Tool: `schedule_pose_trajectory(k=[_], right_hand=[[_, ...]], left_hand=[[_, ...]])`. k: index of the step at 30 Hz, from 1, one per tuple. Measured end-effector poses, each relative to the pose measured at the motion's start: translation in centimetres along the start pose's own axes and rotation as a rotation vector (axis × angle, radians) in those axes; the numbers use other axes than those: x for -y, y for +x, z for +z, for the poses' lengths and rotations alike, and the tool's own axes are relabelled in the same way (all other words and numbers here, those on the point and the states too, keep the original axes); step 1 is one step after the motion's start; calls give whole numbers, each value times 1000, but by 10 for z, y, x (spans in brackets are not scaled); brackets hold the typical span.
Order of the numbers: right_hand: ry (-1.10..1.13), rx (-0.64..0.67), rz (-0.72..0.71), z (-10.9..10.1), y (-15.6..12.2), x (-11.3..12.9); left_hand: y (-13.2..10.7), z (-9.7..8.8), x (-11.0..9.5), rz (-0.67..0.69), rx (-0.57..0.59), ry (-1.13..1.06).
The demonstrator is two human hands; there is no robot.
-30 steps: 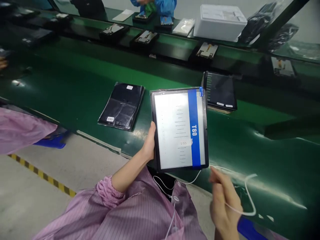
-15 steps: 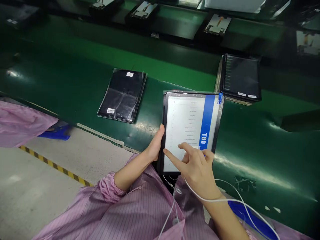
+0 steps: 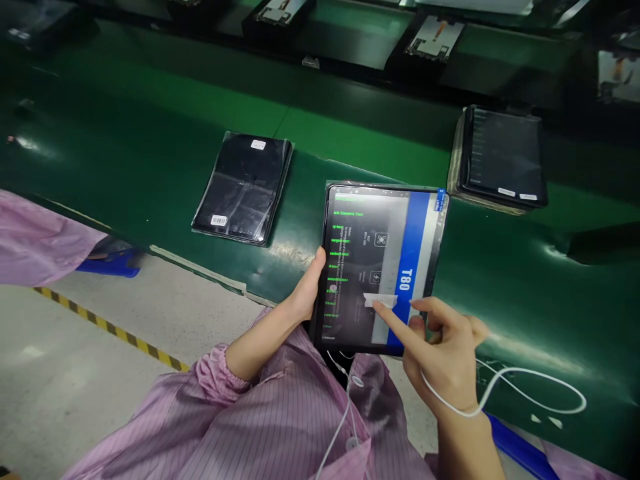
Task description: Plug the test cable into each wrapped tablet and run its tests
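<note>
A tablet with a protective film and a blue strip marked T80 is tilted up at the bench edge. My left hand grips its left side, thumb along the rim and the other fingers hidden beneath. Green text lines show on its dark screen. My right hand holds nothing; its index fingertip is at a small white label on the front, with the other fingers loosely bent and apart. A white cable runs across my right wrist, and another white cord hangs below the tablet.
Film-covered tablets lie face down to the left on the green bench. A stack of tablets stands at the right. Opened devices sit along the back. A pink sleeve of another person shows at far left.
The tablet's screen has gone from a white list to a dark view with green text. My right hand has shifted right, its fingertip leaving the left edge for the white label.
</note>
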State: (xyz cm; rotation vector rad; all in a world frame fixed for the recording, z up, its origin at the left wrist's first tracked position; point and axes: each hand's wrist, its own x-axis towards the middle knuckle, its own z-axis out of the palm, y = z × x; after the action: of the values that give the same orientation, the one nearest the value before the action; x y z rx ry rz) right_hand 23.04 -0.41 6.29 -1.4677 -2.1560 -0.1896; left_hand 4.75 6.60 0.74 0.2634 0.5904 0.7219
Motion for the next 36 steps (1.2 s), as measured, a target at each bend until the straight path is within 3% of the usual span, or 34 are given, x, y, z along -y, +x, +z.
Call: schedule_pose_trajectory(k=[7,12,20,30,36], right_hand=[[-12,-36,80,6,-9,-15],[-12,76,50,15,-5,-21],[-59,99,91,33,-1,-23],[14,261,-35,17,-27,-15],[26,222,-91,16,-43,-6]], left_hand=[[5,-15,0,-104,-15,-56],[8,-25,2,-137,8,-62],[8,-28,4,-155,14,-39],[7,-35,6,-152,37,5],[7,-29,3,-105,43,18]])
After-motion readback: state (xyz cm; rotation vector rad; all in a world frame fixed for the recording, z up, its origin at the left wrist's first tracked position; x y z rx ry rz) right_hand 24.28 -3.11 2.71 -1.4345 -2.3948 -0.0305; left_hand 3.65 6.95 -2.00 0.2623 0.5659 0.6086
